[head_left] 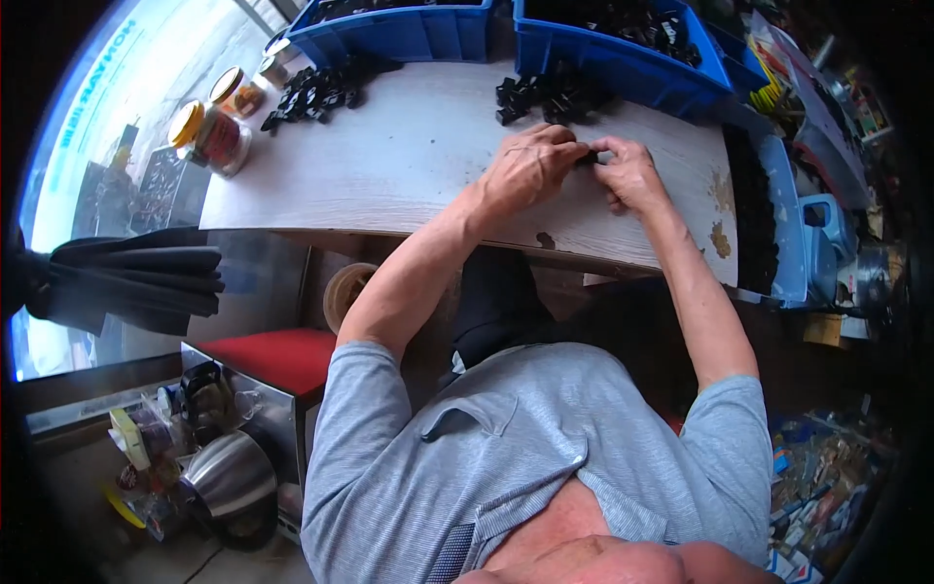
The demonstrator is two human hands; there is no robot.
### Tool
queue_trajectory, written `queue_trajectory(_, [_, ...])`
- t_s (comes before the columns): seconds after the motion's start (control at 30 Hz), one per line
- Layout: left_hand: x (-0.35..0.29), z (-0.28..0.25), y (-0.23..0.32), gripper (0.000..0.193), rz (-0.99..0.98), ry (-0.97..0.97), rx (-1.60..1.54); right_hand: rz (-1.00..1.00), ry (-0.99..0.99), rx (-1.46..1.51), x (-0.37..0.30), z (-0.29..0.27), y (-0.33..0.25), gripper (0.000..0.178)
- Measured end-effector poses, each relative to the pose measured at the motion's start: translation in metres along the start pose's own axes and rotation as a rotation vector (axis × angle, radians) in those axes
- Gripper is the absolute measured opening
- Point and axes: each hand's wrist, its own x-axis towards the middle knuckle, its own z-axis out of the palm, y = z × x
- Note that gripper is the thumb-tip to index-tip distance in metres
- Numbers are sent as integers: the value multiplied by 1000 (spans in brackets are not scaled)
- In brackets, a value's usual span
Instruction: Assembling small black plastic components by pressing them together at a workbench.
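Over the right half of the pale table (418, 146), my two hands meet. My left hand (528, 165) is closed, its fingertips pinching toward my right hand (630, 175). Between them sits a small black part (588, 158), mostly hidden by the fingers, so its exact shape does not show. The thumb and forefinger of my right hand are also closed on it. Just beyond my hands lies a heap of small black pieces (545, 95). Farther left on the table is a second heap of black pieces (313, 94).
Two blue bins (389, 37) (623, 70) filled with black pieces stand along the far edge. Lidded jars (216, 142) line the left edge. A pale blue tub (786, 214) with black contents adjoins the right side. A metal kettle (232, 475) is at lower left.
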Motion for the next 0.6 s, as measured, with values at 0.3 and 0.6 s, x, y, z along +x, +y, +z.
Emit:
queue_trajectory(0.3, [-2, 0, -5, 39, 6, 5, -126, 0, 23, -22, -6, 5, -9, 29])
queue_trajectory(0.6, [-2, -10, 12, 38, 8, -106, -63, 6, -24, 10, -2, 1, -1, 24])
